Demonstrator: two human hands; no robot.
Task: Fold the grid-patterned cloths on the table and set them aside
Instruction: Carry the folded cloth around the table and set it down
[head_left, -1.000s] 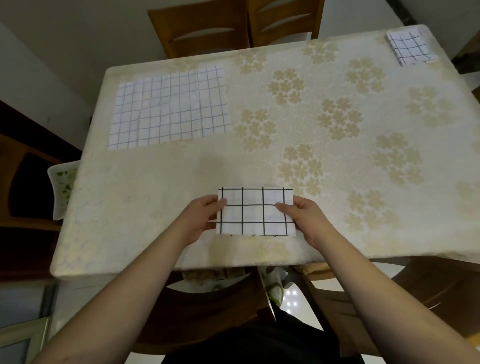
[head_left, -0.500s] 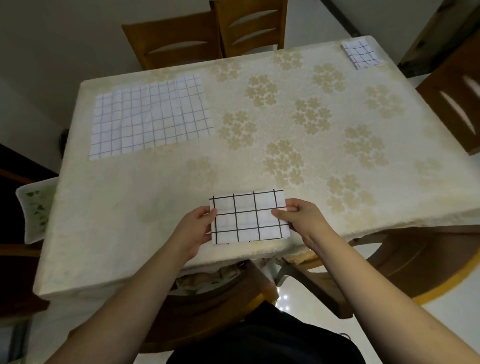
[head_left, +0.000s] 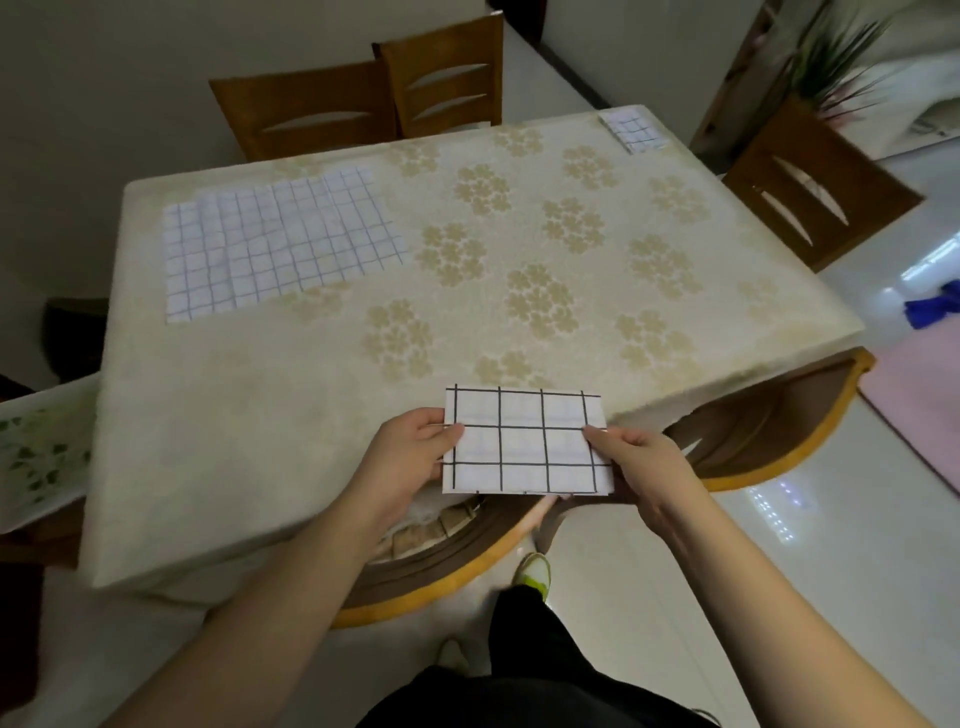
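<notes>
White folded cloth (head_left: 524, 440) hangs past the table (head_left: 311, 415) edge, pinched by our left hand (head_left: 410, 457) and right hand (head_left: 641, 462); loosen either pinch and we judge the layers could fall open.

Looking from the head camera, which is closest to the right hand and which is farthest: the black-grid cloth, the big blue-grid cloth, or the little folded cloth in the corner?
1. Black-grid cloth: pinched by the right hand itself.
2. Big blue-grid cloth: spread flat, far left.
3. Little folded cloth: far right corner.
</notes>
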